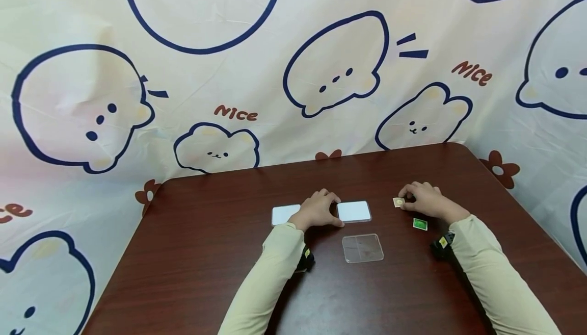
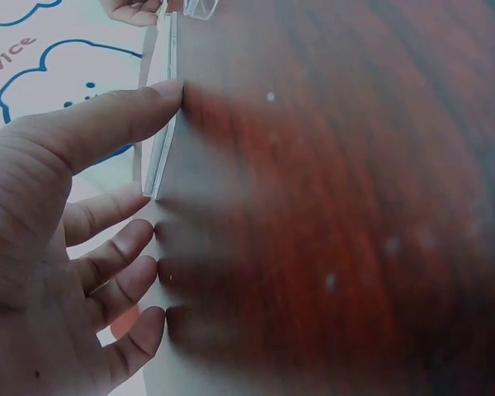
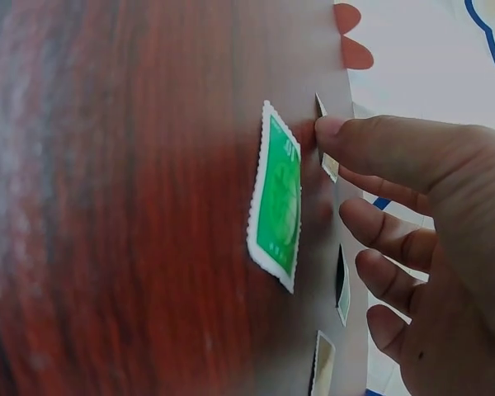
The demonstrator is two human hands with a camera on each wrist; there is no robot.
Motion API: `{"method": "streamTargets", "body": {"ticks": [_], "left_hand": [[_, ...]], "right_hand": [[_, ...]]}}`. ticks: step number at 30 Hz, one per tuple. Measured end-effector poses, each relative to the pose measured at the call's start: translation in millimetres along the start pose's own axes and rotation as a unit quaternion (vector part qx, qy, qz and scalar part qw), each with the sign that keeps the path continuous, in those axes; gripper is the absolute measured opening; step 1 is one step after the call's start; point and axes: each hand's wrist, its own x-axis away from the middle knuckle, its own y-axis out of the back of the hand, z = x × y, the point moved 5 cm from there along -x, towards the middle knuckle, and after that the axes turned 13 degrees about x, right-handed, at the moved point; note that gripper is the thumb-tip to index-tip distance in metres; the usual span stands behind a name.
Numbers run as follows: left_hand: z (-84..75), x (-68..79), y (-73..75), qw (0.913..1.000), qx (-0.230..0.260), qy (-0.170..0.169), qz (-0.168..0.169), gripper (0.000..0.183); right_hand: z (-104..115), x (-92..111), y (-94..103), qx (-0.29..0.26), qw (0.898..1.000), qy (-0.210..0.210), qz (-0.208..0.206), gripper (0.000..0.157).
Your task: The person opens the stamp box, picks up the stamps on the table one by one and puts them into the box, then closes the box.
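Two flat white rectangular cases lie on the table; the left one (image 1: 282, 213) is partly covered by my left forearm. At the left end of the right case (image 1: 354, 211), my left hand (image 1: 317, 210) holds it with thumb and forefinger at its edges. In the left wrist view that case (image 2: 158, 153) appears edge-on, with the other fingers resting beside it. My right hand (image 1: 424, 200) pinches a small cream postage stamp (image 1: 398, 202) between thumb and forefinger, close over the table. A green stamp (image 1: 420, 224) with a perforated white border lies nearer to me.
A clear plastic lid (image 1: 363, 248) lies in front of the right case. The right wrist view shows two more small stamps, one pale (image 3: 344, 285) and one cream (image 3: 323, 363), beside my curled fingers. Patterned cloth (image 1: 220, 80) hangs behind the brown table (image 1: 197, 253).
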Motion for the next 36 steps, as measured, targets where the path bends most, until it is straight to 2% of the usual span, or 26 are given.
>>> {"method": "streamTargets", "body": {"ticks": [12, 20, 29, 36], "left_hand": [[1.0, -2.0, 0.4, 0.9999, 0.011, 0.01, -0.007, 0.061], [1.2, -2.3, 0.4, 0.9998, 0.015, 0.011, -0.008, 0.061], [1.0, -3.2, 0.6, 0.9994, 0.027, 0.021, -0.006, 0.062], [0.6, -4.5, 0.7, 0.9996, 0.019, 0.018, -0.006, 0.062]], "right_hand": [[17, -5, 6.7, -0.024, 0.999, 0.028, -0.02, 0.021], [48, -17, 9.4, -0.048, 0.997, 0.062, -0.015, 0.023], [84, -33, 2.6, -0.063, 0.993, 0.103, -0.003, 0.019], [102, -40, -3.1, -0.057, 0.992, 0.115, -0.006, 0.02]]}}
